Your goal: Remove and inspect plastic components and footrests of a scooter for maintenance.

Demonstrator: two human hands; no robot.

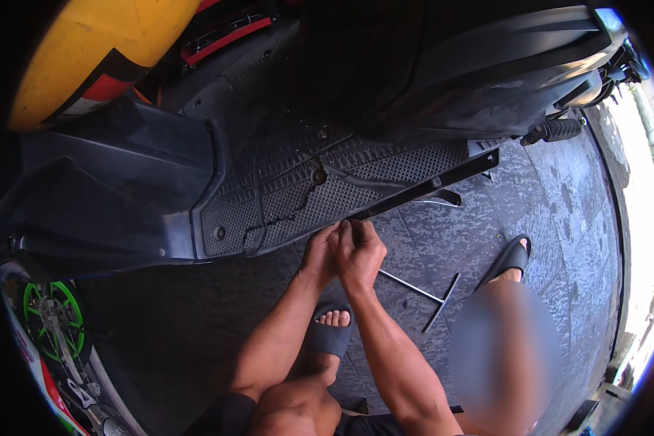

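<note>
My left hand (320,253) and my right hand (360,256) are pressed together at the outer edge of a scooter's footboard (291,211). The fingers of both are closed in a pinch. What sits between the fingertips is hidden by the hands. A long black trim strip (443,182) runs along the footboard's edge, its lower left end reaching the fingertips of my right hand. A gap shows between part of this strip and the textured floor mat. On the ground just right of my right hand lies a T-handle wrench (441,300).
The scooter's dark body (479,80) fills the top, with a yellow panel (102,51) at upper left. A rubber foot peg (559,131) juts out at right. A green wheel (54,320) stands at lower left. My sandalled feet rest on the grey tiled floor (559,240).
</note>
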